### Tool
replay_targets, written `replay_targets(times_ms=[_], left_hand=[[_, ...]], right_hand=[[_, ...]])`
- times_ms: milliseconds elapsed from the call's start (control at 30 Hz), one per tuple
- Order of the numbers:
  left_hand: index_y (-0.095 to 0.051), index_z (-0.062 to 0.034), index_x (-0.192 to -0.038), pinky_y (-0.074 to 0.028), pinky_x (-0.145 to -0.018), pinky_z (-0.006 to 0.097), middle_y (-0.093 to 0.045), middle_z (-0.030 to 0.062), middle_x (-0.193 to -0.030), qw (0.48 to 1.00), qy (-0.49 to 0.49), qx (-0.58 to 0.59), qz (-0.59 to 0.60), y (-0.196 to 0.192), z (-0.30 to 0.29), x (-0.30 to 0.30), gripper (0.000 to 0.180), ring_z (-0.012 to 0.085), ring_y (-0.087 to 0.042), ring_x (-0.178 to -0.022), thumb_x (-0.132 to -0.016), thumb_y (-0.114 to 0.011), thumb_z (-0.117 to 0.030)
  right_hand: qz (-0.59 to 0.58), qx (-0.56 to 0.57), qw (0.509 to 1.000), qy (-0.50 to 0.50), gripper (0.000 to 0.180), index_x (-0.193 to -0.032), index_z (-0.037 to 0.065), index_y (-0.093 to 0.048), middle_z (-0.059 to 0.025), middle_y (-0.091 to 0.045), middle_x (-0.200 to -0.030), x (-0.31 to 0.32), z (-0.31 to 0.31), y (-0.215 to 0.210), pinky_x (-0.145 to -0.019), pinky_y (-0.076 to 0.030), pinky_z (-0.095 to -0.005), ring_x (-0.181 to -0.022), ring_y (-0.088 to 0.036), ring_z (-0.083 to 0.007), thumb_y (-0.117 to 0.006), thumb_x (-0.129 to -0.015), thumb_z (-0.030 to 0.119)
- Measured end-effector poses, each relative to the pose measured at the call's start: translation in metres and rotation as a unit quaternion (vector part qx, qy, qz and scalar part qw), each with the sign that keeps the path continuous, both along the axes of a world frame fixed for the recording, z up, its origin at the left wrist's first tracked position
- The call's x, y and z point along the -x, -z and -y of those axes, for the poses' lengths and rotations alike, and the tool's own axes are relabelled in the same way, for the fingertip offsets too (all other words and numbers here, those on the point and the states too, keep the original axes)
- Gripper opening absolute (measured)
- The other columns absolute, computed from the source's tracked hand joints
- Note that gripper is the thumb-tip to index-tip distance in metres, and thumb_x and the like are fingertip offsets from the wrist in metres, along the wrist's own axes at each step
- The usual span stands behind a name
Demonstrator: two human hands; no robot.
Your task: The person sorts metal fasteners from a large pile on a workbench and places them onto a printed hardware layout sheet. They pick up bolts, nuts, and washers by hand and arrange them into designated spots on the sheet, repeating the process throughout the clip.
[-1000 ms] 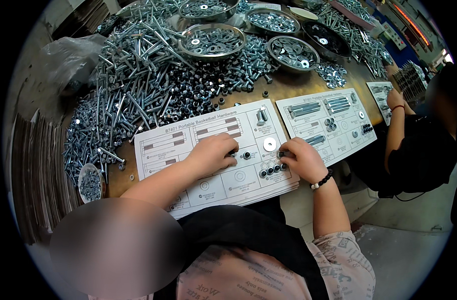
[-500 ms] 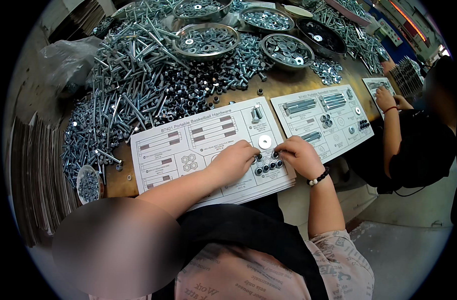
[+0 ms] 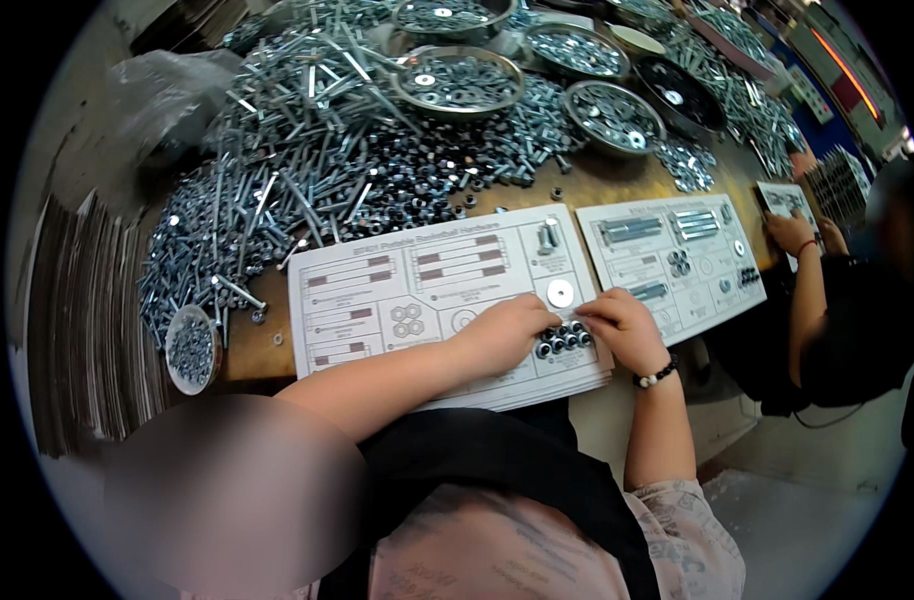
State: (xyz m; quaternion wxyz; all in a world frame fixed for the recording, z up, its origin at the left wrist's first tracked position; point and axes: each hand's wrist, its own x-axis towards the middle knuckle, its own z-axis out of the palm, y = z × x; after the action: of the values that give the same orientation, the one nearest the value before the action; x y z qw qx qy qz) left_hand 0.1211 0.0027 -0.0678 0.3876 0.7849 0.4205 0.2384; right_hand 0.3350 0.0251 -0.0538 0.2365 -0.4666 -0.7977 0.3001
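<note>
A stack of printed hardware diagram sheets (image 3: 362, 262) lies in front of me. On its right part, several dark-centred nuts (image 3: 564, 343) stand in two close rows. My left hand (image 3: 507, 332) rests at their left side, fingers curled and fingertips against the upper row. From the right, my right hand (image 3: 627, 330) reaches in with fingers bent and pinched together at the row's upper right end. Whether a nut is between either hand's fingertips is hidden. Just above lies a large round washer (image 3: 560, 293), and short bolts (image 3: 547, 238) sit higher on the sheet.
A second sheet (image 3: 617, 275) to the right carries long bolts, nuts and washers. Behind are a large heap of bolts (image 3: 307, 165), metal bowls of washers (image 3: 460, 85), and a small white bowl (image 3: 192, 350) at left. Stacked cardboard (image 3: 82, 320) stands left; a co-worker's arm (image 3: 805, 290) is right.
The nuts near my fingertips, held above the others before, now sit in the upper row. My hands have drawn slightly closer around the group. The whole view has shifted, moving the scene rightward.
</note>
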Motion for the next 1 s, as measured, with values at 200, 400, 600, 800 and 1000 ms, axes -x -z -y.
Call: replay_targets(times_ms=[200,400,600,800,1000], left_hand=[[-0.059,-0.0026,-0.103,-0.043,-0.085,0.035,-0.056,0.012,-0.101,0.998,-0.047,-0.035,0.017,-0.017,0.006,0.051,0.027,0.0273,-0.053,-0.097,-0.079,-0.048,-0.002],[-0.06,-0.0028,-0.103,-0.044,-0.082,0.034,-0.057,0.0115,-0.097,0.976,-0.201,-0.082,-0.031,-0.015,0.022,0.148,0.027,0.026,-0.054,-0.094,-0.077,-0.051,-0.004],[-0.059,-0.0021,-0.102,-0.047,-0.073,0.031,-0.057,0.0113,-0.093,0.92,-0.346,-0.149,-0.103,-0.03,0.029,0.251,0.027,0.0234,-0.057,-0.081,-0.076,-0.056,-0.004],[-0.06,-0.0056,-0.093,-0.046,-0.074,0.038,-0.056,0.0104,-0.09,0.826,-0.449,-0.194,-0.279,-0.041,0.009,0.313,0.021,0.0288,-0.056,-0.085,-0.076,-0.061,-0.019],[-0.056,-0.0077,-0.083,-0.046,-0.066,0.038,-0.054,0.0077,-0.082,0.729,-0.452,-0.215,-0.467,-0.04,-0.004,0.307,0.035,0.0258,-0.056,-0.08,-0.065,-0.072,-0.032]], right_hand=[[-0.053,-0.027,0.998,0.019,0.017,-0.089,0.003,-0.064,-0.0072,-0.056,-0.079,0.015,-0.015,-0.028,-0.063,-0.043,-0.028,-0.071,-0.054,-0.0204,-0.06,-0.074,-0.001],[-0.018,-0.015,0.994,-0.107,0.014,-0.089,0.005,-0.064,-0.0071,-0.056,-0.079,0.08,-0.038,-0.05,-0.063,-0.044,-0.0286,-0.07,-0.055,-0.0201,-0.06,-0.076,0.002],[0.056,-0.02,0.983,-0.175,0.016,-0.091,0.009,-0.065,-0.0076,-0.057,-0.087,0.155,-0.078,-0.023,-0.072,-0.046,-0.033,-0.082,-0.056,-0.0244,-0.059,-0.078,0.014],[0.098,-0.086,0.968,-0.216,0.02,-0.094,0.012,-0.065,-0.0091,-0.058,-0.092,0.252,-0.102,-0.008,-0.076,-0.046,-0.0367,-0.088,-0.056,-0.0272,-0.06,-0.077,0.021],[0.18,-0.102,0.967,-0.15,0.028,-0.095,0.007,-0.061,-0.0151,-0.057,-0.096,0.352,-0.092,-0.015,-0.076,-0.048,-0.0401,-0.089,-0.059,-0.0313,-0.06,-0.079,0.03]])
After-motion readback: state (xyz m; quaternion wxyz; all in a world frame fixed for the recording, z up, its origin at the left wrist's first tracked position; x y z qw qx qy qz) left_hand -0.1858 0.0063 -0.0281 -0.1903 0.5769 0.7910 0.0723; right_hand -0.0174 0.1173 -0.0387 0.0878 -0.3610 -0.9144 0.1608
